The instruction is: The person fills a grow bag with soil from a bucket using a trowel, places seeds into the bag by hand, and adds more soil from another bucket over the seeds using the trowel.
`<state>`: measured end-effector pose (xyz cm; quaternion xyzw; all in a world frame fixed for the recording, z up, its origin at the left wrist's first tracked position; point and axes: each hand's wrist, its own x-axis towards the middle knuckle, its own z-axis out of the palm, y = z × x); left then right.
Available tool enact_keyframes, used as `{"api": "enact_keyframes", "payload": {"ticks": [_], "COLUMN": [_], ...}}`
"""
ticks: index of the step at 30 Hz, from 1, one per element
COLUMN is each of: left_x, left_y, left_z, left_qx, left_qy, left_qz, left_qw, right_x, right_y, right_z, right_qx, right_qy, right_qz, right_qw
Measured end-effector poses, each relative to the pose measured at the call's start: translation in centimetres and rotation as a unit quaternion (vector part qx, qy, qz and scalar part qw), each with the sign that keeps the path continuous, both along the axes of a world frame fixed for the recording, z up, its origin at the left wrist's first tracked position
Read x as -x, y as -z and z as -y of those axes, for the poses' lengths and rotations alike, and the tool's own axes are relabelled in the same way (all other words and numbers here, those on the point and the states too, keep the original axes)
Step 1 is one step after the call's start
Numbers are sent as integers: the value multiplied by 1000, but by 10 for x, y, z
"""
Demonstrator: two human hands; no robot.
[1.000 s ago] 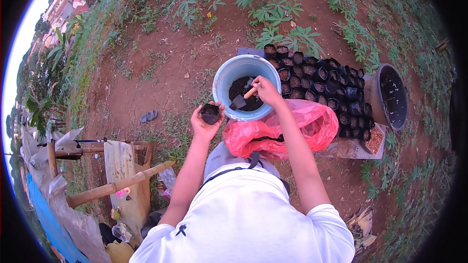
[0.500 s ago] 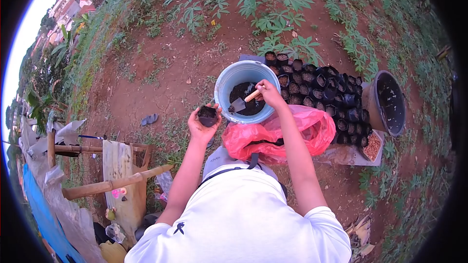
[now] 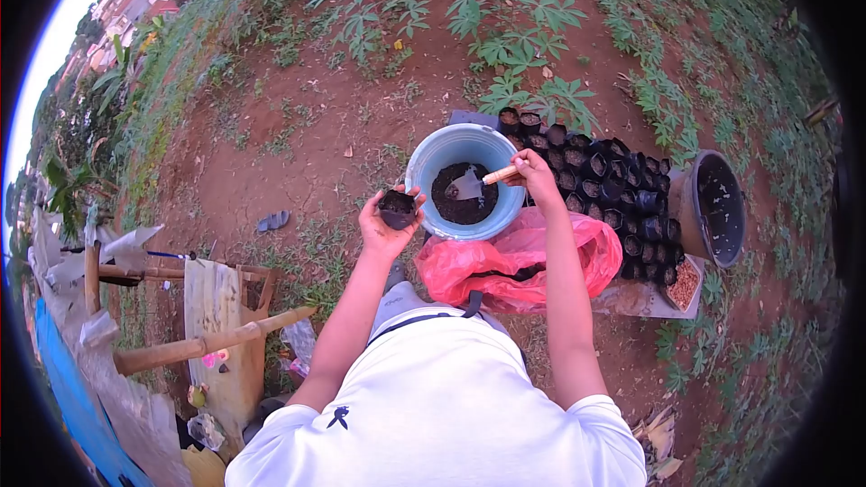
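My left hand (image 3: 390,222) holds a small black planting bag (image 3: 397,208) with dark soil in it, just left of the light blue bucket (image 3: 422,155). My right hand (image 3: 532,178) grips the wooden handle of a small trowel (image 3: 499,176) at the bucket's right rim. The trowel's grey blade is inside the bucket, over the dark soil (image 3: 465,207). A crumpled red plastic bag (image 3: 577,257) lies under my right forearm, against the bucket's near side.
Rows of black planting bags (image 3: 622,198) stand right of the bucket, beside a large dark tub (image 3: 719,207) and a tray of brown pellets (image 3: 684,284). A bamboo pole (image 3: 212,341) juts in at lower left. Sandals (image 3: 272,221) lie on the soil; leafy plants (image 3: 514,27) grow ahead.
My right hand has moved right and slightly down with the trowel, whose blade has shifted from the bucket's left side toward its middle. My left hand still holds the black bag.
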<state>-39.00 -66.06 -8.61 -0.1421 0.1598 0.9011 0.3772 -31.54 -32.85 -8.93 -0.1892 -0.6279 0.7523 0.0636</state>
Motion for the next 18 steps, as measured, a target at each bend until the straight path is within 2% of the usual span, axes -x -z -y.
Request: {"api": "enact_keyframes", "payload": {"ticks": [10, 18], "left_x": [22, 27], "left_y": [-8, -11], "left_z": [-30, -43], "left_qx": [-82, -61], "left_qy": [111, 157], "left_qz": [10, 33], "left_qw": [990, 985], "right_x": [-28, -26], "right_y": [-78, -122], "right_z": [1, 35], "right_qx": [-20, -65], "right_qy": [73, 101], "right_qz": [-39, -58], "right_qw": [996, 991]}}
